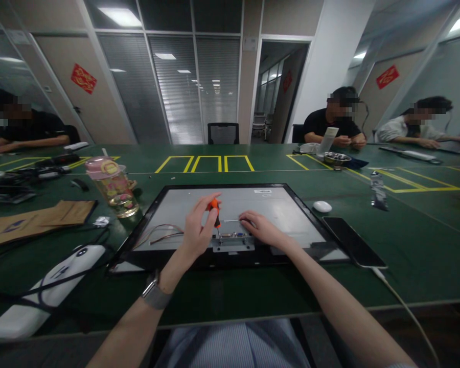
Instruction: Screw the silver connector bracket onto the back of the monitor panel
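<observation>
A flat display panel point(291, 214) with a black frame and grey back lies on the green table. My left hand point(199, 220) grips an orange-handled screwdriver point(214, 206), held upright. Its tip reaches down to the left end of a metal bracket point(233, 245) near the panel's front edge. A row of connectors point(235, 235) shows on that bracket. My right hand point(258, 227) rests at the bracket's right side, fingers bent inward; whether they hold anything is hidden. Thin wires point(157, 234) run across the panel to the left of my left hand.
On the left are a pink-lidded bottle point(113, 186), brown paper envelopes point(38, 222) and a white power strip point(69, 268) with black cables. To the right lie a phone point(352, 241) on a cable and a white oval case point(322, 206). Several people sit across the table.
</observation>
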`<state>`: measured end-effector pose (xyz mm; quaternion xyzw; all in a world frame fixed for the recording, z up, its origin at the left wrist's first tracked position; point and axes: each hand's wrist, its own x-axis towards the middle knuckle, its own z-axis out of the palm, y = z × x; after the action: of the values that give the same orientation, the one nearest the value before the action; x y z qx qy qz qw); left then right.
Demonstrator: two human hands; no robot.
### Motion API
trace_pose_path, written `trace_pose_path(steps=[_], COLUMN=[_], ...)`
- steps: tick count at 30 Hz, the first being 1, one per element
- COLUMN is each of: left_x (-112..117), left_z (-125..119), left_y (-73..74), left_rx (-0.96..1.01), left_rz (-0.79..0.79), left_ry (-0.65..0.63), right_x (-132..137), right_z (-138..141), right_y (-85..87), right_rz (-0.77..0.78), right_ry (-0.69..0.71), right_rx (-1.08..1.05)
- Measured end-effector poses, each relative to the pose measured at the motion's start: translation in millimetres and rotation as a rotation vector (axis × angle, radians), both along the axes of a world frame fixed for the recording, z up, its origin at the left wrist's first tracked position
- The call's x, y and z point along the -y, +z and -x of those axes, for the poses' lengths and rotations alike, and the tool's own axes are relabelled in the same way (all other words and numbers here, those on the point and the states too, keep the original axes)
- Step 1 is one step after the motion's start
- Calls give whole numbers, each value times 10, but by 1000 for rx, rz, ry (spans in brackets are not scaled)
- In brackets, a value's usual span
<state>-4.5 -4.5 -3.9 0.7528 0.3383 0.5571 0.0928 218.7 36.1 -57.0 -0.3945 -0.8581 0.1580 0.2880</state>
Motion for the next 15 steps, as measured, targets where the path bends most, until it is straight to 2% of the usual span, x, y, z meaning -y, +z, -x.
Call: trace_pose_path(steps=[4, 6, 7, 9, 11, 15], left_x=[39, 59, 68, 81, 88, 87], left_z=[2, -16, -33, -79, -132, -207], left_y=[-1, -18, -32, -69, -113, -175], left_rx=[-190, -150, -97, 5, 30, 46], left_rz=[-276, -385, -391, -313, -186, -88], left_ry=[110, 129, 127, 95, 48, -26], right_x=[-14, -23, -25, -25, -21, -18], right_z=[-5, -6, -6, -4, -1, 0], right_y=[-17, -25, -27, -23, -15, -9], right_rz=[-20, -26, -25, -18, -17, -18], right_ry=[15, 17, 15, 11, 11, 22], right_rx=[-1, 7, 13, 17, 12, -10])
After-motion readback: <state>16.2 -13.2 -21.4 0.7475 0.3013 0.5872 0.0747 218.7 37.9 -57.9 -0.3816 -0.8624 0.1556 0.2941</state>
